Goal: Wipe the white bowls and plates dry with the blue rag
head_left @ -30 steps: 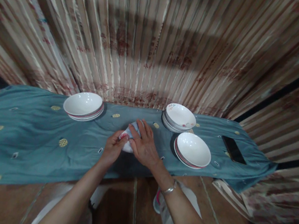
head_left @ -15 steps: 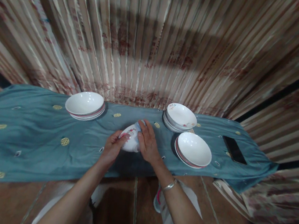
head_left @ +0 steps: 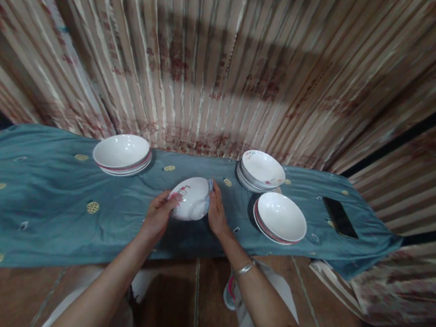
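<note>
A white bowl with a pink-and-red floral print is held tilted above the front middle of the table, its outer side and foot ring towards me. My left hand grips the bowl's left edge, thumb over the printed flowers. At the opposite edge, my right hand presses a pale blue cloth against the bowl, most of the cloth being hidden by the fingers.
A blue-green cloth with yellow motifs covers the table. Stacked bowls stand at the left, floral dishes at the back right, more bowls in front of those. A black phone lies far right. Pleated curtains hang behind.
My right hand has slid off the bowl's outer face to its right edge, taking the cloth along. More of the bowl's outside and its foot ring now show.
</note>
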Motion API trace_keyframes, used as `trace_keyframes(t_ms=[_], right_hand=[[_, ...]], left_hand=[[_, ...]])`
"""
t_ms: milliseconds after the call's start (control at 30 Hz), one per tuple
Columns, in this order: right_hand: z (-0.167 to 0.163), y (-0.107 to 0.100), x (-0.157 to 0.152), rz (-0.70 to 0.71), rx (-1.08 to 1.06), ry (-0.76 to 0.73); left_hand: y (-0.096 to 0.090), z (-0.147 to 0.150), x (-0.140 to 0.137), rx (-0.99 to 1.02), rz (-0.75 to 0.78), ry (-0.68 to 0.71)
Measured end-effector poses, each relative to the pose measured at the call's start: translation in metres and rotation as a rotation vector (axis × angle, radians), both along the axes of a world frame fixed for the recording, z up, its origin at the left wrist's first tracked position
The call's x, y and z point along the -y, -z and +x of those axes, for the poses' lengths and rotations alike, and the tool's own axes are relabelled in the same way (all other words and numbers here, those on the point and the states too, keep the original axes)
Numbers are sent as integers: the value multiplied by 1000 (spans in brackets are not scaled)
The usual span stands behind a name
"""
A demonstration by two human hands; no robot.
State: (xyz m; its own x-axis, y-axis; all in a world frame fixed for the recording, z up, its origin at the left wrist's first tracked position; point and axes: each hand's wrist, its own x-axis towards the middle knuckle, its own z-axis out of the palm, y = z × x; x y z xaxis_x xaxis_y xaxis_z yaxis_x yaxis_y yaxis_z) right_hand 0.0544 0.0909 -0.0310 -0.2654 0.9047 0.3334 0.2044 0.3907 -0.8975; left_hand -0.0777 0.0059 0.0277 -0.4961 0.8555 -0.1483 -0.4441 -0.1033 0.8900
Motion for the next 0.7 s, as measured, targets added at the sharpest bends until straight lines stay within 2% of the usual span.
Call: trace_keyframes(t_ms=[133, 300, 500, 700], right_hand=[[-1, 15, 0, -107, -31, 14], [-2, 24, 2, -119, -48, 3], [-1, 14, 2, -121, -9, 32], [8, 2, -10, -45, 38, 68]], left_hand=[[1, -4, -1, 26, -4, -26], [0, -6, -1, 60, -5, -14], [0, -3, 0, 85, 3, -16], [-1, 4, 1, 38, 30, 54]])
